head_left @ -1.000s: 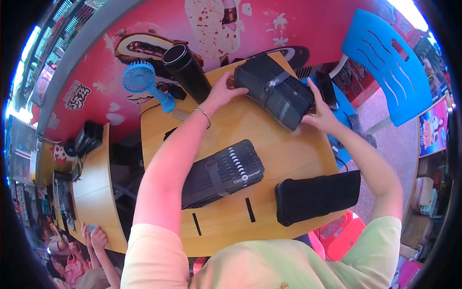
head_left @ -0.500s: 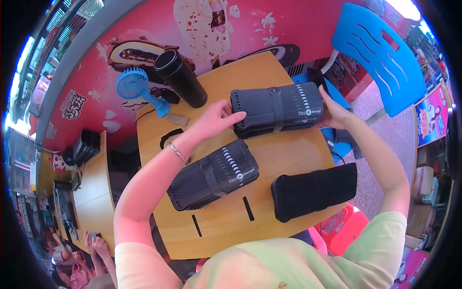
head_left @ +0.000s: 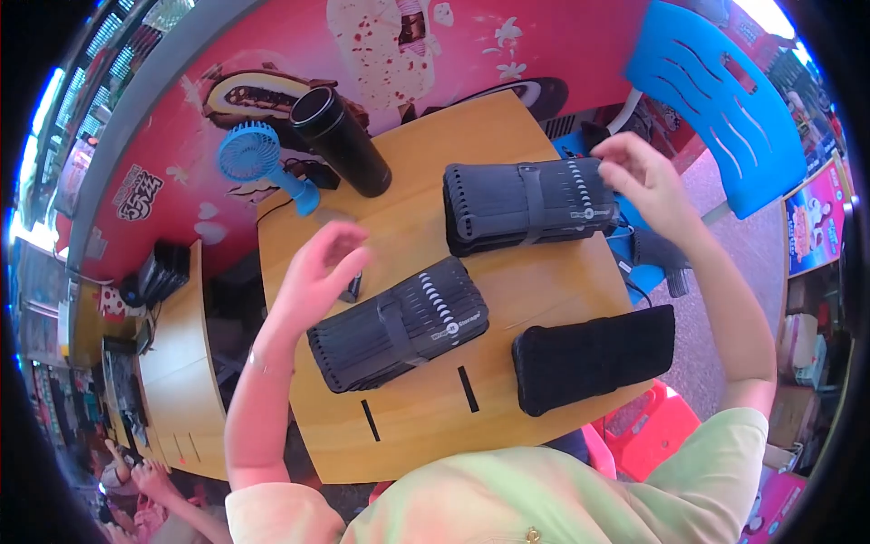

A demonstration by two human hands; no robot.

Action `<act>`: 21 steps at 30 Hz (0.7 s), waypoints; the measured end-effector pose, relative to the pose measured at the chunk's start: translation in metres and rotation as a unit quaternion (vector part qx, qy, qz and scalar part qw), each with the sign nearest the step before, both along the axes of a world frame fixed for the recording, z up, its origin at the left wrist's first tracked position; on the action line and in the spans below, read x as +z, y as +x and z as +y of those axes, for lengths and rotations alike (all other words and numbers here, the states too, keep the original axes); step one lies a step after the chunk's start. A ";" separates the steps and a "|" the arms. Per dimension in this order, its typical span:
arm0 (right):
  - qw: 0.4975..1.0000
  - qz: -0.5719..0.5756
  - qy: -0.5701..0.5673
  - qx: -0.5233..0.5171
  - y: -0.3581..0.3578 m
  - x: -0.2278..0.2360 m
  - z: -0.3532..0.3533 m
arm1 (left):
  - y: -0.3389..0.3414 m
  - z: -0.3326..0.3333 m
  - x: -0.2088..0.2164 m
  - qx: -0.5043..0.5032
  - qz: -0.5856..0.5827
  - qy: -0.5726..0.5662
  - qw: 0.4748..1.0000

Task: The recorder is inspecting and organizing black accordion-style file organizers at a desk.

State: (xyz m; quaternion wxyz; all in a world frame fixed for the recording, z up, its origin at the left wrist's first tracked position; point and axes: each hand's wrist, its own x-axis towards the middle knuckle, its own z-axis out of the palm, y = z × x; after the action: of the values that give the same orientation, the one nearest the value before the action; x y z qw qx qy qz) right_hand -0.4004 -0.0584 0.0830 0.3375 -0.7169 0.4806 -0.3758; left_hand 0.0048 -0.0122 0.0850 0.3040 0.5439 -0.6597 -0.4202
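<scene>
1. Head view, the hands: the left hand [head_left: 319,270] is in the air above the wooden table [head_left: 553,290], thumb and fingers parted with nothing between them. The right hand [head_left: 645,181] is also empty, its fingers loosely bent and apart. The two hands are well apart from each other.

2. Head view, the bundles: the far strapped fabric bundle [head_left: 494,207] lies at the right of the table's far half, a band around its middle and a row of pale crescents near its right end. The right hand is at that end; whether a fingertip touches it, I cannot tell.

3. The near strapped fabric bundle [head_left: 358,344] lies slantwise closer to the body, just beside the left hand, with the same band and crescents. The plain black fabric bundle [head_left: 594,361] lies near the table's right edge.

4. Head view, around them: a black tumbler [head_left: 349,154] stands upright at the far left of the table beside a blue handheld fan [head_left: 252,154]. Two black strips [head_left: 468,388] mark the near tabletop. A blue chair [head_left: 725,118] stands beyond the right edge, and a red stool [head_left: 666,444] is below it.
</scene>
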 end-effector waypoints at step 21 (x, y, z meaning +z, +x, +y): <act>0.818 0.023 0.484 0.311 0.155 -0.012 0.031 | 0.039 0.175 -0.072 0.232 0.305 0.097 0.919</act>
State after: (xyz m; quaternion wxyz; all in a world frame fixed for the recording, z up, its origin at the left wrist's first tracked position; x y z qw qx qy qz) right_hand -0.2458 -0.0278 0.0710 0.7288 -0.5808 0.3596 0.0468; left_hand 0.0443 0.1631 0.0125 0.5250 0.5541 -0.3462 -0.5454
